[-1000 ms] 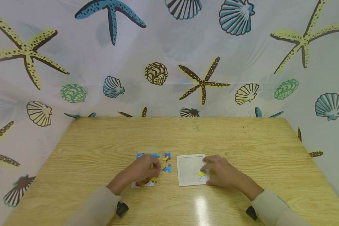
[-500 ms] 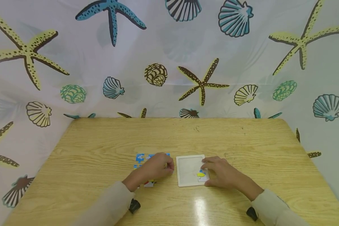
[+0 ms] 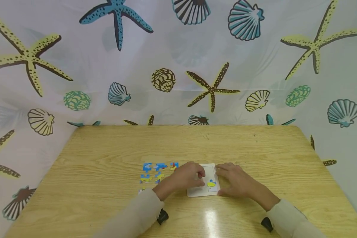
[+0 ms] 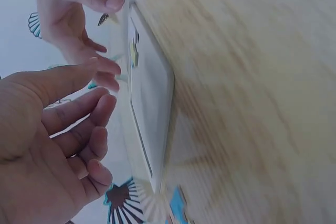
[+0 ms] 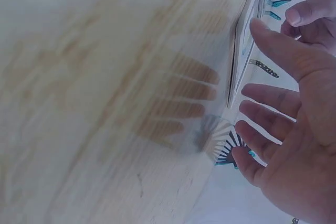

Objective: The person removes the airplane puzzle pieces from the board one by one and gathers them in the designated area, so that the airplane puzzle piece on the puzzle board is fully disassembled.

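Observation:
A shallow white puzzle tray lies on the table, with one yellow, blue and white jigsaw piece in its lower right part. My left hand hovers over the tray's left half, its fingers loosely bent and the thumb apart from them. In the left wrist view nothing shows between those fingers. My right hand is spread along the tray's right edge, thumb near the lower corner and fingertips near the upper one. In the right wrist view its fingers are nearly straight beside the tray.
Several loose jigsaw pieces lie on the wooden table left of the tray; my left forearm hides some of them. A cloth printed with shells and starfish hangs behind and at both sides of the table.
My left hand has moved right, from above the loose pieces to over the tray, uncovering pieces at the left. The right hand has stayed at the tray's right edge.

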A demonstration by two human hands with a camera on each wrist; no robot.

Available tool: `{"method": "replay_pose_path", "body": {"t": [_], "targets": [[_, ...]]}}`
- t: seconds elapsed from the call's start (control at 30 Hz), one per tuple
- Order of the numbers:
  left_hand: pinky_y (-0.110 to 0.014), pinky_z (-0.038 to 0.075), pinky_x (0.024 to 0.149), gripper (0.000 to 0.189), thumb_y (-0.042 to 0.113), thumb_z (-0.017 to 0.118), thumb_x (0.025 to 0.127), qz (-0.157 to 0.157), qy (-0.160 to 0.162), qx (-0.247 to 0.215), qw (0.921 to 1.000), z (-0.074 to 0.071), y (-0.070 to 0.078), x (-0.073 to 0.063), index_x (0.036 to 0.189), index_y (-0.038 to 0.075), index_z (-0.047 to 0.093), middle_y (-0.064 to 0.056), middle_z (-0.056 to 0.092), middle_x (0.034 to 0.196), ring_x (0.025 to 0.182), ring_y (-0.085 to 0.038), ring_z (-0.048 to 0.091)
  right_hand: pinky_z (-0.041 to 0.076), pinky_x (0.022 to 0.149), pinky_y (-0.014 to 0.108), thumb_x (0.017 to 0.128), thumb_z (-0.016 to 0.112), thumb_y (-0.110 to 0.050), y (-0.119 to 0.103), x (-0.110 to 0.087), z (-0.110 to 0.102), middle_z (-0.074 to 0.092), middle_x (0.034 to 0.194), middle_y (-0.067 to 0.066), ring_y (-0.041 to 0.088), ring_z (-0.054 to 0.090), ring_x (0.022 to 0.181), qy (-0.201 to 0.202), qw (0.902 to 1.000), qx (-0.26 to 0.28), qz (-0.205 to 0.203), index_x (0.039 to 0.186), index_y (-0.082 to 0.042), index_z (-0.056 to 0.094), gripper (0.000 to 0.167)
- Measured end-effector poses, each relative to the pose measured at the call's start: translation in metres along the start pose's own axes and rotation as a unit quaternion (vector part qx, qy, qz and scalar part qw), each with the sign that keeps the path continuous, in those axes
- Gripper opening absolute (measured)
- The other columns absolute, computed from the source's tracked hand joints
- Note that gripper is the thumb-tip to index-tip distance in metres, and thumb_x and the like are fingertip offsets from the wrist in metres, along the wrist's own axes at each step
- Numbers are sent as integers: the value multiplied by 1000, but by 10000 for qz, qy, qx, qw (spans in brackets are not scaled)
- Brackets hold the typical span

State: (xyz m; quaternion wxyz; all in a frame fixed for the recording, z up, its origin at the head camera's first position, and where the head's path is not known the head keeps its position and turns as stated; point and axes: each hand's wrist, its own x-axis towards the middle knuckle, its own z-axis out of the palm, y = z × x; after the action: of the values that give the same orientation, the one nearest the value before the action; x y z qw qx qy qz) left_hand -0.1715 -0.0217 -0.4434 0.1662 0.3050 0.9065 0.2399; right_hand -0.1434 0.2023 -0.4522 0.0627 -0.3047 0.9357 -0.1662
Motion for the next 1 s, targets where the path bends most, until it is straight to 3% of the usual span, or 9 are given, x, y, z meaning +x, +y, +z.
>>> {"method": "replay_pose_path", "body": {"t": [0.13, 0.23, 0.5, 1.0], "targets": [[-24, 46, 80, 28, 27, 76, 81, -135, -36, 161, 9998, 7, 9, 7, 102, 10, 68, 4, 64, 93, 90, -10, 52, 36, 101, 59, 76, 77, -39, 3, 0, -1, 50, 139, 13, 36, 44, 128, -136, 9999, -40, -11, 126, -4, 59, 63], [-23, 43, 74, 30, 28, 77, 79, -286, -27, 186, 9994, 13, 13, 9, 99, 9, 68, 4, 62, 89, 86, -10, 50, 35, 101, 60, 77, 76, -39, 5, 1, 0, 50, 140, 13, 35, 44, 129, -262, 9996, -65, -26, 129, -4, 57, 65], [-20, 40, 69, 37, 30, 80, 76, -560, 70, 137, 9983, 21, 16, 11, 102, 7, 68, 5, 58, 86, 79, -10, 45, 35, 100, 62, 78, 75, -38, 7, 2, 0, 47, 142, 13, 36, 43, 129, -408, 9991, -78, -12, 123, -1, 62, 59], [-20, 42, 66, 34, 24, 81, 72, -336, 239, 273, 9988, 33, 24, 17, 96, 6, 66, 4, 59, 85, 80, -9, 47, 39, 96, 63, 76, 77, -37, 5, 0, -3, 50, 139, 16, 37, 46, 125, -325, 9988, -279, -235, 119, -1, 64, 57]]}}
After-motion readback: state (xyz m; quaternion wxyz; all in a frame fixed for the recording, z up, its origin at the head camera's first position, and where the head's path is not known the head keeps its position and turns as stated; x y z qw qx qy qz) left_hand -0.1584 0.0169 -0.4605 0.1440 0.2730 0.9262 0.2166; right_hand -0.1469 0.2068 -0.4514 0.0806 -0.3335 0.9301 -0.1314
